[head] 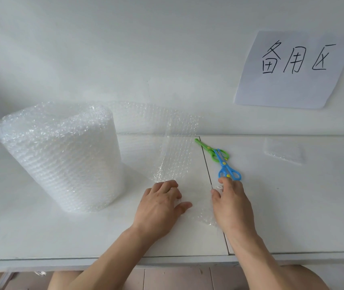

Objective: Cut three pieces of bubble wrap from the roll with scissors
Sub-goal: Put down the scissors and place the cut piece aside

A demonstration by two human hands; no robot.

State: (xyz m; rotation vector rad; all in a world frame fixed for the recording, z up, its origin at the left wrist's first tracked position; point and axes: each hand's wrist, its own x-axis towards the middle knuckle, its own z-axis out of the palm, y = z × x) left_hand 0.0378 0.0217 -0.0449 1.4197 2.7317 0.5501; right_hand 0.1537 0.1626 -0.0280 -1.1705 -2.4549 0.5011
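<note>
Bubble wrap strip (177,147) trailing from upright roll (62,155) at left, spread flat toward near edge of white table (292,206).

Pressed down by left hand (160,204) and right hand (231,204), palms down, fingers relaxed, gripping nothing; blue scissors (227,166) and green scissors (210,149) just beyond right fingertips, small cut piece (284,152) far right.

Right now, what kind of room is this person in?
Probably a plain workroom or packing spot. There's a white table against a bare white wall, a big bubble wrap roll, two scissors, and a handwritten paper sign taped up.
</note>
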